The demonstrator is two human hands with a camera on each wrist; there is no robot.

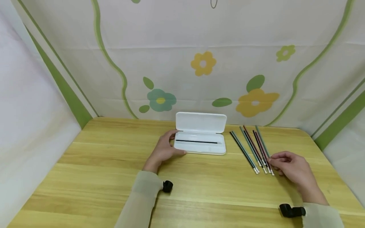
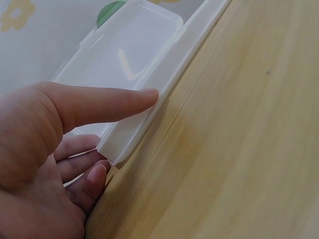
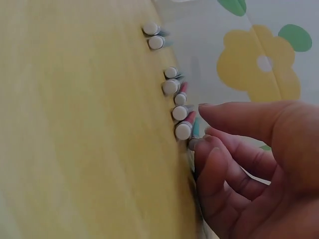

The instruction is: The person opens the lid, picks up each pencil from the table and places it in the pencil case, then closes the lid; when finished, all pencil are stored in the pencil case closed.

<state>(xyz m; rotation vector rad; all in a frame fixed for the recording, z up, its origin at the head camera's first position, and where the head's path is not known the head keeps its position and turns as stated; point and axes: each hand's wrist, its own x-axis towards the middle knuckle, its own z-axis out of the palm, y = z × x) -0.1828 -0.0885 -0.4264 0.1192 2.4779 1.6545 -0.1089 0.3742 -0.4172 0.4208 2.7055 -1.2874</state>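
Observation:
A white pencil case [image 1: 200,149] lies with its lid [image 1: 201,123] raised. Inside it, a dark pencil [image 1: 196,141] runs lengthwise. My left hand [image 1: 165,148] holds the case's left end, thumb along the front wall and fingers round the side, as the left wrist view shows. To the right, several pencils, among them a red pencil [image 1: 251,141], lie loosely fanned, white ends towards me. My right hand [image 1: 293,167] is at their right side. In the right wrist view its fingertips touch the teal pencil [image 3: 196,127] at the group's edge, thumb held apart.
The wooden table [image 1: 94,180] carries the case and pencils. Behind it hangs a white cloth [image 1: 171,63] printed with flowers and green lines; more cloth closes off the left and right sides. Each sleeve has a black device [image 1: 167,186] at the wrist.

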